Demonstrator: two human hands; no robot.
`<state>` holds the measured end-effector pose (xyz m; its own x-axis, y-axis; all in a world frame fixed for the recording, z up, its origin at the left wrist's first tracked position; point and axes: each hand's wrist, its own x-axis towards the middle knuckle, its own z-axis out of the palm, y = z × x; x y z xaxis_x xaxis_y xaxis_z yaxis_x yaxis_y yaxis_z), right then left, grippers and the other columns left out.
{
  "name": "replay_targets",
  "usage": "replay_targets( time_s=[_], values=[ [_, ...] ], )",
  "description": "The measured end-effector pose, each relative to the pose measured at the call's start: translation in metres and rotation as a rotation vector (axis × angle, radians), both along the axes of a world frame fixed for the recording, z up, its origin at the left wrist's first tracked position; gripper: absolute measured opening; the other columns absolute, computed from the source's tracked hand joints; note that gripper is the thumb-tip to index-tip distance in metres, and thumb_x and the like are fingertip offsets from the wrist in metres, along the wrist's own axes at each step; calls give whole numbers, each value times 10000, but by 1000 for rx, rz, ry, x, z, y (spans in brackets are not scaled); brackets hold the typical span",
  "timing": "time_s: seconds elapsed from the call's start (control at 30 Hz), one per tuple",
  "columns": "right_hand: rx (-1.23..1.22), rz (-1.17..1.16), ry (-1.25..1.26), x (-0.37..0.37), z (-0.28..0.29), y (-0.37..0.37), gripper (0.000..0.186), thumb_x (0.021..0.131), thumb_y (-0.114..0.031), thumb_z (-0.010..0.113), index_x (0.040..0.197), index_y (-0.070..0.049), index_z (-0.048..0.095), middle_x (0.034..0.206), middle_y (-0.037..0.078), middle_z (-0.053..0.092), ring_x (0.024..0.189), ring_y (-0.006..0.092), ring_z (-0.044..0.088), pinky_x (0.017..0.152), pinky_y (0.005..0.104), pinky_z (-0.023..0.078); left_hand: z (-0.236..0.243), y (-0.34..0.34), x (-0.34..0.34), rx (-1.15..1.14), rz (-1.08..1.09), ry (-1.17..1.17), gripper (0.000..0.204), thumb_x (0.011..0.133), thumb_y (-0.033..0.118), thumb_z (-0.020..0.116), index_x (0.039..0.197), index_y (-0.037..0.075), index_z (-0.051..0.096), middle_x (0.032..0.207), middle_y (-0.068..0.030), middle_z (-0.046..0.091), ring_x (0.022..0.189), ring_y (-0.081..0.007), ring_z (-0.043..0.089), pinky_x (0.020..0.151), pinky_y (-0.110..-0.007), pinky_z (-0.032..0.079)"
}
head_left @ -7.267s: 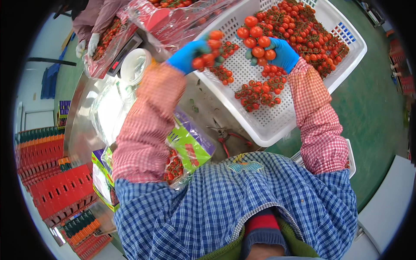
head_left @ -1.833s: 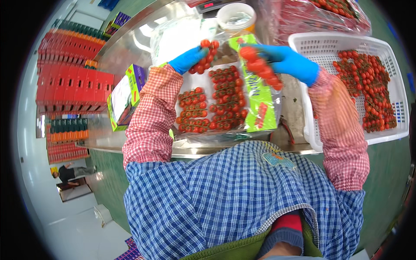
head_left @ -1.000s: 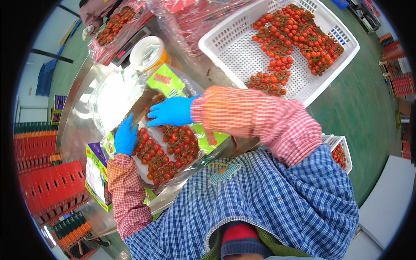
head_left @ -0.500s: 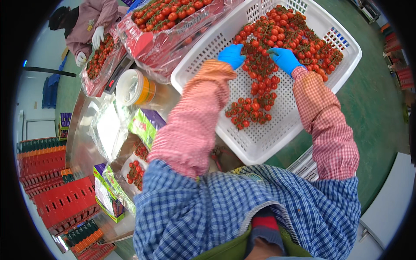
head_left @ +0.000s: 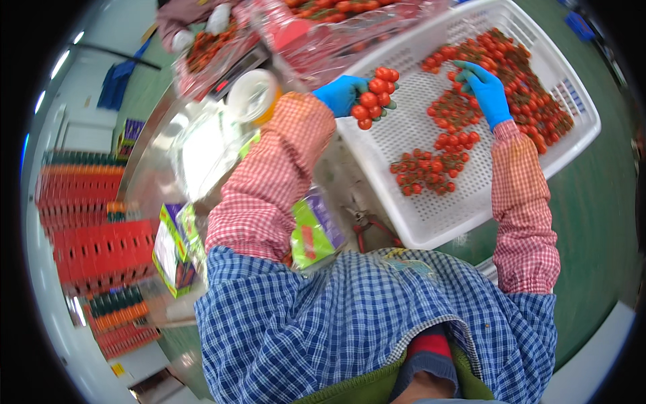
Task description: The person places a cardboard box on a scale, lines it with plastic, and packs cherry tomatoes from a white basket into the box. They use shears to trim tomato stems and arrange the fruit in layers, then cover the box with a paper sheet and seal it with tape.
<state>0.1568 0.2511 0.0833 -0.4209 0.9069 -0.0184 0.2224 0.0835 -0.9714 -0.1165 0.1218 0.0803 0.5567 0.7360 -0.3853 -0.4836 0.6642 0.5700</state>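
Found left hand (head_left: 342, 95), gloved in blue, at the left rim of the white crate (head_left: 464, 205). Noted fingers closed around a small cluster of red tomatoes (head_left: 371, 99), gripped and held up at the crate's edge, with darkened fingertips showing beside the fruit. Located right hand (head_left: 490, 94), likewise gloved, over the crate's interior, fingers bent and pointing leftward, tips at the main pile of tomatoes (head_left: 538, 111). Could not tell whether gripping anything there.

Recorded that pile along the crate's far and right sides, plus smaller clusters (head_left: 427, 172) nearer the wearer on the perforated crate floor. Saw red-handled pliers (head_left: 361, 219) on the steel table (head_left: 151, 178), just outside the crate's left wall, and near these a green and purple carton (head_left: 313, 232), partly hidden by the left sleeve (head_left: 262, 182). Logged a second carton (head_left: 173, 252) farther left. Observed a white tub (head_left: 250, 97) beside the left forearm, with a scale (head_left: 235, 74) showing a red display just beyond. Sighted plastic-wrapped tomatoes (head_left: 343, 34) beyond the crate's left side and, at upper left, a co-worker's white-gloved hands (head_left: 217, 19) by another pack (head_left: 208, 50)
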Motion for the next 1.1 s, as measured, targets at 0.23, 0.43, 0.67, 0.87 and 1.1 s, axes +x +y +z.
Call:
replay_targets(
  time_s=[0.23,0.43,0.67,0.87,1.1],
  values=[
    [433,871,205,-127,23,-178,322,860,-75,484,1175,-68,550,984,84,622,849,148,584,772,260,467,64,-279,-93,210,638,-8,633,770,292,483,1309,-1,326,1241,-250,436,975,-340,543,825,-411,457],
    [625,1437,-199,-205,6,-253,492,852,-238,515,1288,-43,396,1209,214,487,1094,309,504,942,373,390,39,-260,-125,211,689,714,568,792,162,519,1320,51,342,1210,-179,486,975,-226,546,831,-311,452],
    [946,1372,-493,-261,-80,-315,670,819,-406,514,1336,-34,307,1348,173,325,1197,353,370,974,442,347,-24,-277,-125,51,362,1494,696,718,159,668,1334,94,349,912,-107,610,771,-148,580,672,-280,492],
    [986,1334,-517,-217,-51,-307,617,798,-322,562,1282,7,364,1275,219,375,1142,333,414,935,413,386,-70,-268,-100,506,26,2298,623,768,65,541,1332,183,304,972,-178,533,791,-307,603,596,-398,514],
    [1007,1150,-114,-151,-40,-235,422,824,-180,515,1237,-111,463,1180,132,510,988,294,551,804,390,477,-90,-251,-138,714,54,1826,414,843,25,414,1242,131,446,1234,-142,469,1104,-315,485,926,-374,408]
  ],
)
